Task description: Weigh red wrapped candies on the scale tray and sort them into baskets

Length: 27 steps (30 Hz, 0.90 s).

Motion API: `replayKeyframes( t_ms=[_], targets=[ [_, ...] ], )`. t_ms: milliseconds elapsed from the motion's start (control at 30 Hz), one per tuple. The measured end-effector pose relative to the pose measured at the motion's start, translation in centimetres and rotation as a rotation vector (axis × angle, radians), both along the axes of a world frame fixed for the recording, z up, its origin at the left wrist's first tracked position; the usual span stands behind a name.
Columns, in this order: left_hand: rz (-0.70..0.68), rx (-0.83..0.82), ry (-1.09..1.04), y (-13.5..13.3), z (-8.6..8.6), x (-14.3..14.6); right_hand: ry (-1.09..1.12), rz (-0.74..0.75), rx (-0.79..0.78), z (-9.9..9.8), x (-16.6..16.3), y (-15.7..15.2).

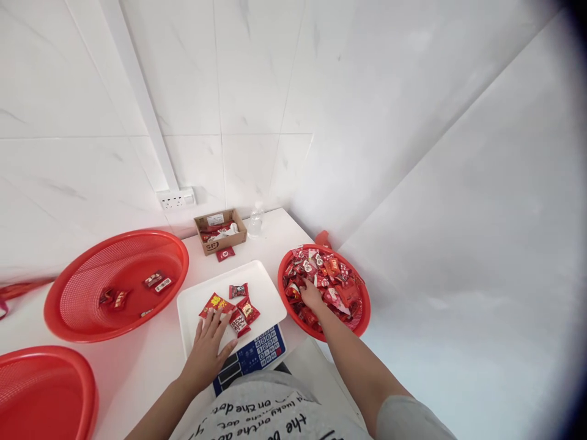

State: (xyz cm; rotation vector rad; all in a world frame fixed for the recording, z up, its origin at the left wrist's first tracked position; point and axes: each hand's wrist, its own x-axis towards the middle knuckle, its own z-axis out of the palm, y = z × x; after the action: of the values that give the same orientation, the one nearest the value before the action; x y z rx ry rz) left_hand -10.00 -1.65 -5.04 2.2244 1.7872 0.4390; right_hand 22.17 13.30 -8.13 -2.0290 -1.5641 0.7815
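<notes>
My left hand [208, 348] lies flat with fingers spread on the white tray [257, 278] of a weighing scale [257, 354], its fingertips touching the nearest of several red candy packets [232, 305] on the tray. My right hand [312, 296] reaches into a red basket [362, 324] heaped with red wrapped candies [328, 275]; its fingers are buried among them, so what they hold is hidden.
A large red mesh basket [82, 269] at left holds a few packets. Another red basket [41, 391] sits at the lower left. An open cardboard box [220, 229], a small clear bottle [255, 221] and a wall socket [177, 198] stand at the back by the tiled wall.
</notes>
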Motion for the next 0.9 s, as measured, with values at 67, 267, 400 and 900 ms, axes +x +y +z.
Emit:
replayKeyframes(
  t_ms=[67, 267, 400, 900],
  targets=[
    [0.047, -0.018, -0.027, -0.6, 0.1, -0.3, -0.031, 0.008, -0.005, -0.2, 0.1, 0.4],
    [0.134, -0.063, -0.105, -1.8, -0.1, -0.7, -0.033, 0.089, -0.049, 0.2, 1.3, 0.2],
    [0.108, -0.097, -0.128, -2.0, -0.4, -0.7, -0.025, 0.104, -0.025, 1.2, 1.4, -0.8],
    [0.076, -0.046, -0.157, -1.8, -0.9, -0.5, 0.184, -0.126, 0.223, 8.1, 0.9, -5.2]
  ],
)
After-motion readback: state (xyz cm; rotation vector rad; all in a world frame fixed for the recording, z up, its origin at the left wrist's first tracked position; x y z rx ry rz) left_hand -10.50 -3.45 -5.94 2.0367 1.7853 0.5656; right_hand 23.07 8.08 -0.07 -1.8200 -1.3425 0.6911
